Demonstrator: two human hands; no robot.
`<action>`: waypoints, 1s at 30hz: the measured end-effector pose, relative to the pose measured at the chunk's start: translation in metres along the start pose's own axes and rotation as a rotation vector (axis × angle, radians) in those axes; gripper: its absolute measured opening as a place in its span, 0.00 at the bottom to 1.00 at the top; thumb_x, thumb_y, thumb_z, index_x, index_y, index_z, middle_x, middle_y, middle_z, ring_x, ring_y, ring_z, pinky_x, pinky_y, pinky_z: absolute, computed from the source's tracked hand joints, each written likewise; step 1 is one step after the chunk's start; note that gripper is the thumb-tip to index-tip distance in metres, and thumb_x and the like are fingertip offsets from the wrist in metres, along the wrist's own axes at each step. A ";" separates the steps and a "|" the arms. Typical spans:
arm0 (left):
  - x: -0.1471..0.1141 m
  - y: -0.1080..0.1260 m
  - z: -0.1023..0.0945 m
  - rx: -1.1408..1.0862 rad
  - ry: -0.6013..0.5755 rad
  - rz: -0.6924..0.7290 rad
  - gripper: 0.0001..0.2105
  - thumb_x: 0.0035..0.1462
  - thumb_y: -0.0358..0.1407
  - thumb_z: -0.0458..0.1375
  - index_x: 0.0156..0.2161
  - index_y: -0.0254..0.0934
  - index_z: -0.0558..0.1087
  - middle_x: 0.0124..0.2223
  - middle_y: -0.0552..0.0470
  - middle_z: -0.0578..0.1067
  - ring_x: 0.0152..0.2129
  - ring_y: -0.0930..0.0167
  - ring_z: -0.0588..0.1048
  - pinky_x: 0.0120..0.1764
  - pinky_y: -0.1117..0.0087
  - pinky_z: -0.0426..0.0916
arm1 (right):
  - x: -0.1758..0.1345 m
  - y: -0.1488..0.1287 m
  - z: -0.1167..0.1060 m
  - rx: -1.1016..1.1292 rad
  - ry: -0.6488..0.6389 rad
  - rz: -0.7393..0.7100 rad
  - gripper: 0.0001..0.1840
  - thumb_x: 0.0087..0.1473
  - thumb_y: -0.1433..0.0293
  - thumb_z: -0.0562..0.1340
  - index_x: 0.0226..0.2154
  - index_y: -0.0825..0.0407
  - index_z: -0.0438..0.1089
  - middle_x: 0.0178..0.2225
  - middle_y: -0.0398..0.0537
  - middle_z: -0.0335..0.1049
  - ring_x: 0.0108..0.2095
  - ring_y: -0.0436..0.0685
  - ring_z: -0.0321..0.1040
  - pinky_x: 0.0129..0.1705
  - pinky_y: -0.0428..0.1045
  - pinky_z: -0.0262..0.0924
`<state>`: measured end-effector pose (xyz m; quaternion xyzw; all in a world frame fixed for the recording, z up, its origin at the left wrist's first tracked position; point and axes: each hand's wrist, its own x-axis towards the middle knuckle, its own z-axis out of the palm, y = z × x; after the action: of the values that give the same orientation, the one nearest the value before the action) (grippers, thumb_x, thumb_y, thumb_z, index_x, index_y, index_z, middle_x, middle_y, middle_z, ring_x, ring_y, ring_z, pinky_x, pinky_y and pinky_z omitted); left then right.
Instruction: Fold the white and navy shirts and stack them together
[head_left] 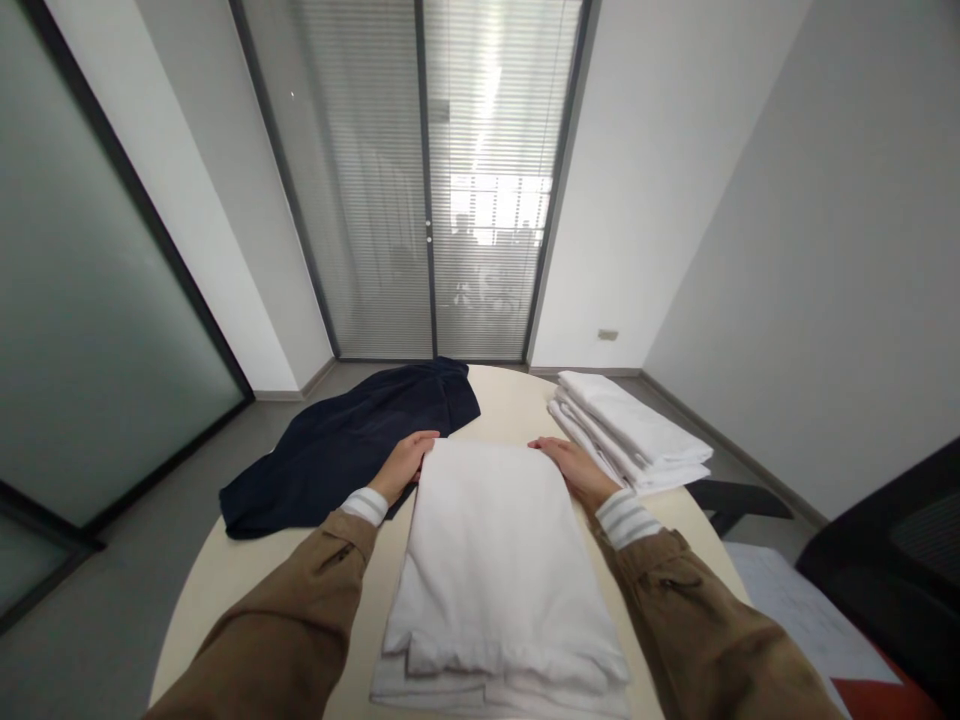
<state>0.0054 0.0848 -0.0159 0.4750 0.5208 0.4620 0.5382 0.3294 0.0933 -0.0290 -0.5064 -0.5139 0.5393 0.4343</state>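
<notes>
A folded white garment (502,550) lies on the round table in front of me, its layered hem edges towards me. My left hand (409,465) is closed on its far left corner, with the fingers partly hidden at the edge. At the far right corner, my right hand (574,468) grips the same cloth. Beyond my left hand a dark navy garment (360,435) is spread loosely over the table. Close to my right hand sits a stack of folded white garments (630,425).
The cream round table (206,600) carries all the cloth. At the right stand a black chair (892,540) and a seat with papers (802,610) and something red. Glass doors with blinds (427,180) rise behind the table; a frosted glass panel (97,270) is at left.
</notes>
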 end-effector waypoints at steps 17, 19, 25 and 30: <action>-0.013 0.009 0.011 -0.244 -0.046 -0.055 0.14 0.53 0.33 0.64 0.45 0.31 0.73 0.34 0.47 0.79 0.25 0.72 0.76 0.29 0.74 0.71 | -0.022 -0.017 0.009 0.085 0.002 -0.105 0.26 0.46 0.58 0.70 0.47 0.49 0.72 0.35 0.52 0.78 0.33 0.61 0.75 0.36 0.56 0.69; -0.014 0.007 0.011 -0.235 -0.057 -0.075 0.17 0.51 0.31 0.66 0.46 0.31 0.72 0.35 0.46 0.79 0.26 0.71 0.77 0.29 0.73 0.71 | -0.022 -0.016 0.009 0.115 0.000 -0.101 0.25 0.44 0.60 0.71 0.46 0.50 0.71 0.33 0.51 0.77 0.32 0.61 0.75 0.35 0.55 0.69; -0.016 0.006 0.016 -0.310 -0.117 0.019 0.28 0.49 0.26 0.65 0.57 0.33 0.67 0.42 0.44 0.81 0.31 0.70 0.80 0.36 0.70 0.74 | -0.016 -0.016 0.007 0.123 0.093 -0.079 0.24 0.44 0.64 0.68 0.46 0.51 0.69 0.31 0.49 0.76 0.29 0.60 0.73 0.32 0.55 0.69; -0.017 0.002 0.020 -0.291 -0.120 0.062 0.32 0.52 0.29 0.66 0.62 0.35 0.64 0.47 0.43 0.79 0.36 0.67 0.80 0.40 0.67 0.75 | -0.021 -0.014 0.008 0.151 0.003 -0.017 0.32 0.46 0.64 0.69 0.55 0.47 0.65 0.33 0.48 0.76 0.31 0.60 0.74 0.34 0.55 0.71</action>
<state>0.0249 0.0676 -0.0117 0.4346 0.4003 0.5198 0.6170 0.3235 0.0732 -0.0132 -0.4688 -0.4755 0.5719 0.4766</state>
